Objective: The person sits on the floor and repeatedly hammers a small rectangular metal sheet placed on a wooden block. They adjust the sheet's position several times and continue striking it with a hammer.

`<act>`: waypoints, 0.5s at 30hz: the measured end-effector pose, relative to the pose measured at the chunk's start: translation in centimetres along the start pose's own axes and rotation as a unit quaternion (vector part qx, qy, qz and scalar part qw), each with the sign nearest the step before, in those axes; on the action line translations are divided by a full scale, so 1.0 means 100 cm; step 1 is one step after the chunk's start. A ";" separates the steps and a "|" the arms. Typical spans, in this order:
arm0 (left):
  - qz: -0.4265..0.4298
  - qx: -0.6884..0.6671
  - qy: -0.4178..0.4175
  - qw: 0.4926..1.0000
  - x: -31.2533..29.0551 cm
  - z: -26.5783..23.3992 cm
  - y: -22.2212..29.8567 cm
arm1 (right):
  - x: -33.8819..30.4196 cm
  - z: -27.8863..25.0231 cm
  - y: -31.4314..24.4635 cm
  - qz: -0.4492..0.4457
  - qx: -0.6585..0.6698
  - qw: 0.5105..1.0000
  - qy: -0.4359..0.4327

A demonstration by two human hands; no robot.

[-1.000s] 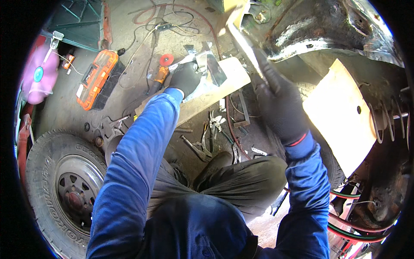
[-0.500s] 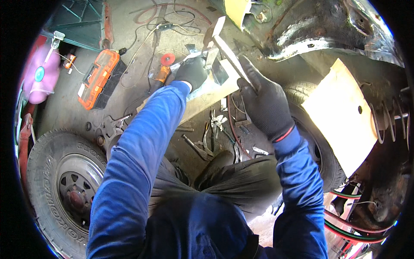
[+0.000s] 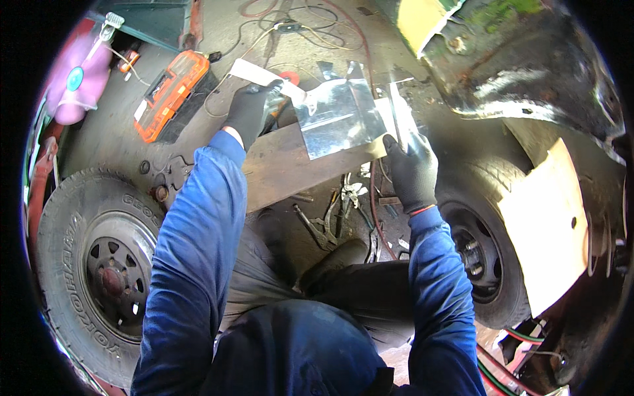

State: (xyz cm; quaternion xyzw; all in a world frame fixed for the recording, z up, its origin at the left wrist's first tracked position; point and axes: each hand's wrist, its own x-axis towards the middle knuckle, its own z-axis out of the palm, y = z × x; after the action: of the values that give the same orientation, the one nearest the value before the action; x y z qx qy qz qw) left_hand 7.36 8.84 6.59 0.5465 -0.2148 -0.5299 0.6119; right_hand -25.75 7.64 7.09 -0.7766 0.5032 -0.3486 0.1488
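My left hand point(image 3: 252, 109), in a black glove, grips the left end of a bent piece of shiny sheet metal point(image 3: 337, 117). My right hand point(image 3: 413, 168), also gloved, holds the sheet's right edge. The sheet hangs flat in front of me, just above a long wooden plank point(image 3: 290, 165) that lies across the ground. Both sleeves are blue.
A loose wheel point(image 3: 99, 264) lies at the lower left. A mounted wheel point(image 3: 479, 247) stands under a dark car body point(image 3: 528, 72) at the right, with a cardboard sheet point(image 3: 548, 224) beside it. An orange tool case point(image 3: 170, 96), cables and pliers point(image 3: 323, 221) lie on the ground.
I have turned the sheet from edge-on to flat and lowered it over the plank. My right hand moved down and right along its edge; my left hand shifted left.
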 end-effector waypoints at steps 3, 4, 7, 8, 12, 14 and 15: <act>-0.011 0.226 -0.013 0.974 0.003 -0.008 -0.002 | 0.009 0.011 0.004 0.010 -0.003 1.000 -0.015; -0.024 0.327 -0.010 0.945 0.005 -0.011 -0.004 | 0.011 0.013 0.004 0.029 0.003 0.999 -0.019; 0.079 0.400 -0.068 0.911 0.004 -0.014 -0.015 | 0.013 0.016 0.005 0.005 -0.023 0.998 -0.051; 0.107 0.420 -0.081 0.897 0.004 -0.014 -0.019 | 0.014 0.017 0.006 0.043 0.013 0.997 -0.066; 0.072 0.398 -0.103 0.909 0.005 -0.014 -0.024 | 0.015 0.030 0.008 0.119 0.025 0.990 -0.070; 0.081 0.430 -0.099 0.894 0.006 -0.015 -0.024 | 0.013 0.036 0.010 0.106 -0.001 0.992 -0.072; 0.085 0.446 -0.097 0.886 0.006 -0.016 -0.024 | 0.012 0.037 0.011 0.096 -0.002 0.993 -0.063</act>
State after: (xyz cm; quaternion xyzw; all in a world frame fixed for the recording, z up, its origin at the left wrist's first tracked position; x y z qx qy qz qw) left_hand 7.90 9.36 3.80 0.6875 -0.5322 -0.3744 0.3222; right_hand -23.62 5.60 4.25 -0.7455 0.5658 -0.2821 0.2109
